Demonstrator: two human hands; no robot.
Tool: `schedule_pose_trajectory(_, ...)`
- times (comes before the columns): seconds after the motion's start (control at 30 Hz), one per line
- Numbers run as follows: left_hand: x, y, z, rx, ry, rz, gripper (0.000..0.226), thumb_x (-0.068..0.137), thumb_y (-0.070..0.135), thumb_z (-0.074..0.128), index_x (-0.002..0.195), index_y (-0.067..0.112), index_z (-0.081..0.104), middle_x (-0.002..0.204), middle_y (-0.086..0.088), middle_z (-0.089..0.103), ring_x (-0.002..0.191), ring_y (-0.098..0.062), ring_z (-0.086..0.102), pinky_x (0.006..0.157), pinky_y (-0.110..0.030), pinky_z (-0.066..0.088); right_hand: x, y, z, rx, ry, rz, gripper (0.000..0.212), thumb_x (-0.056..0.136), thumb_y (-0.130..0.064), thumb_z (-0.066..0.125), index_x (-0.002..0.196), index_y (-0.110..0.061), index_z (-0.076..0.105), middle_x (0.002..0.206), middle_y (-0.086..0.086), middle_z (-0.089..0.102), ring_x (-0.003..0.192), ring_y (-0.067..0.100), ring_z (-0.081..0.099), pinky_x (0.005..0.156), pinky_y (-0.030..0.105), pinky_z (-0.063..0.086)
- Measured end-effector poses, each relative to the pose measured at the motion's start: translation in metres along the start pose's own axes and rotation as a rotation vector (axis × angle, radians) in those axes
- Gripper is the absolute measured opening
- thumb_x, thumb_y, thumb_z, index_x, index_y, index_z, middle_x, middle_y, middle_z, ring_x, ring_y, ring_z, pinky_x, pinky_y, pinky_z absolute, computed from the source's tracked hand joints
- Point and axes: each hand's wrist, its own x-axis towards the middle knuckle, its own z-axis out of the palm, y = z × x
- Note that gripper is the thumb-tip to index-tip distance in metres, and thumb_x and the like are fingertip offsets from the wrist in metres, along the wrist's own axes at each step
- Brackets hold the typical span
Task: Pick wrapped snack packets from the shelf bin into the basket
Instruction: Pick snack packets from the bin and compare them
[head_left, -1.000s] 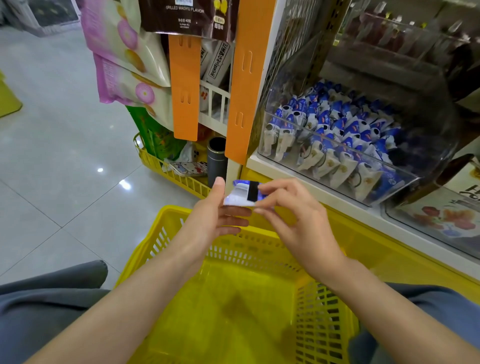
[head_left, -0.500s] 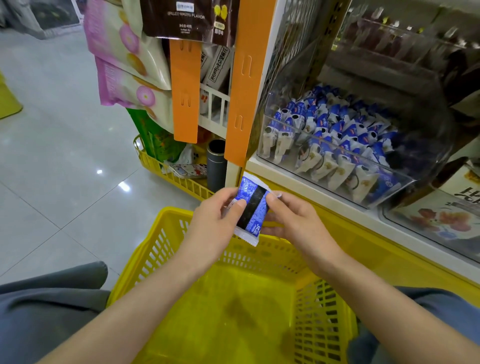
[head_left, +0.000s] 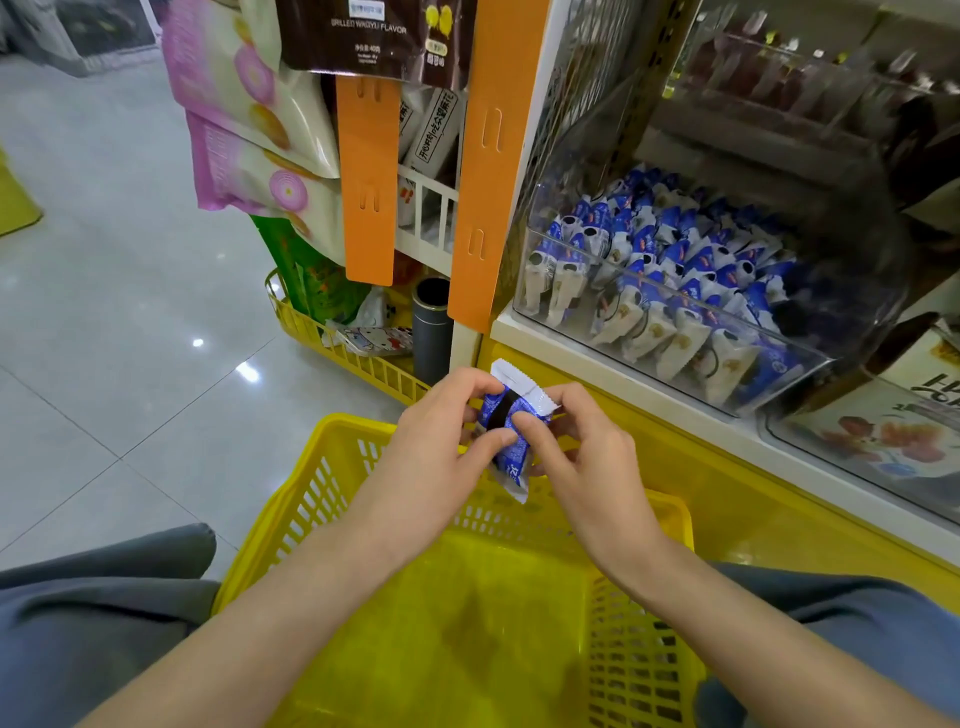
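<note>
A blue and white wrapped snack packet (head_left: 511, 431) with a black band is held upright above the far rim of the yellow basket (head_left: 322, 483). My left hand (head_left: 441, 457) grips its left side and my right hand (head_left: 576, 457) pinches its right side. The basket rests on my lap and I see nothing lying in it. Up on the right, the clear shelf bin (head_left: 779, 374) holds several more blue and white packets (head_left: 660, 270).
Orange strips (head_left: 483, 171) and hanging snack bags (head_left: 244, 119) stand left of the bin. A low yellow rack (head_left: 343, 348) with a dark cylinder (head_left: 431, 332) sits on the floor behind the basket. Another clear bin (head_left: 883, 441) lies at the right. Grey tiled floor spreads left.
The packet has turned from lying flat between my hands to standing upright, and both hands have shifted their hold on it slightly lower over the basket rim.
</note>
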Motion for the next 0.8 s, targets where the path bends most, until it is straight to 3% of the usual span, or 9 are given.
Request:
schedule_pose_trajectory(0.1, -0.001, 0.005, 0.0, -0.072, 0.018, -0.028, 0.024, 0.084, 0.023, 0.064, 0.093, 0.038, 0.047, 0.101, 0.015, 0.061, 0.092, -0.002, 0.061, 0.075, -0.017, 0.052, -0.002, 0.001, -0.003, -0.183, 0.016, -0.111, 0.009, 0.088, -0.031, 0.057, 0.096, -0.028, 0.055, 0.087, -0.013, 0.06, 0.079, 0.004, 0.054, 0.064, 0.028, 0.049)
schedule_pose_trajectory(0.27, 0.0, 0.004, -0.005, -0.12, 0.034, -0.055, 0.023, 0.08, 0.023, 0.068, 0.089, 0.03, 0.047, 0.098, 0.01, 0.061, 0.087, -0.005, 0.061, 0.065, -0.014, 0.05, -0.002, -0.001, -0.004, -0.253, -0.026, -0.18, 0.019, 0.091, -0.026, 0.053, 0.106, -0.015, 0.058, 0.097, -0.003, 0.061, 0.083, 0.011, 0.057, 0.07, 0.036, 0.051)
schedule_pose_trajectory(0.43, 0.003, 0.002, -0.008, -0.03, 0.009, -0.014, 0.027, 0.083, 0.016, 0.066, 0.085, 0.033, 0.044, 0.094, 0.011, 0.06, 0.084, -0.002, 0.059, 0.062, -0.01, 0.047, -0.003, -0.005, -0.004, -0.242, -0.075, -0.182, 0.035, 0.09, -0.04, 0.038, 0.111, -0.018, 0.056, 0.1, -0.007, 0.059, 0.087, 0.007, 0.055, 0.071, 0.031, 0.049)
schedule_pose_trajectory(0.6, -0.002, -0.004, -0.004, 0.1, -0.004, 0.041, 0.022, 0.092, 0.017, 0.051, 0.097, 0.035, 0.039, 0.096, 0.009, 0.059, 0.086, -0.004, 0.058, 0.07, -0.019, 0.05, -0.005, -0.005, -0.003, -0.296, -0.072, -0.187, 0.026, 0.092, -0.039, 0.044, 0.108, -0.022, 0.055, 0.096, -0.009, 0.058, 0.082, 0.007, 0.057, 0.067, 0.033, 0.051)
schedule_pose_trajectory(0.7, -0.001, -0.008, -0.001, 0.142, 0.009, 0.047, 0.026, 0.093, 0.014, 0.047, 0.097, 0.037, 0.035, 0.092, 0.014, 0.057, 0.086, 0.005, 0.054, 0.064, -0.007, 0.042, -0.006, -0.006, -0.001, -0.39, -0.073, -0.205, 0.021, 0.094, -0.035, 0.046, 0.108, -0.02, 0.054, 0.098, -0.006, 0.058, 0.081, 0.012, 0.06, 0.065, 0.038, 0.052)
schedule_pose_trajectory(0.8, 0.0, -0.01, 0.002, 0.146, 0.035, 0.031, 0.029, 0.092, 0.01, 0.045, 0.097, 0.037, 0.034, 0.09, 0.012, 0.057, 0.084, 0.006, 0.052, 0.061, -0.007, 0.04, -0.005, -0.006, 0.001, -0.441, -0.076, -0.197, 0.023, 0.095, -0.035, 0.044, 0.11, -0.019, 0.052, 0.102, -0.004, 0.057, 0.083, 0.017, 0.061, 0.065, 0.04, 0.052)
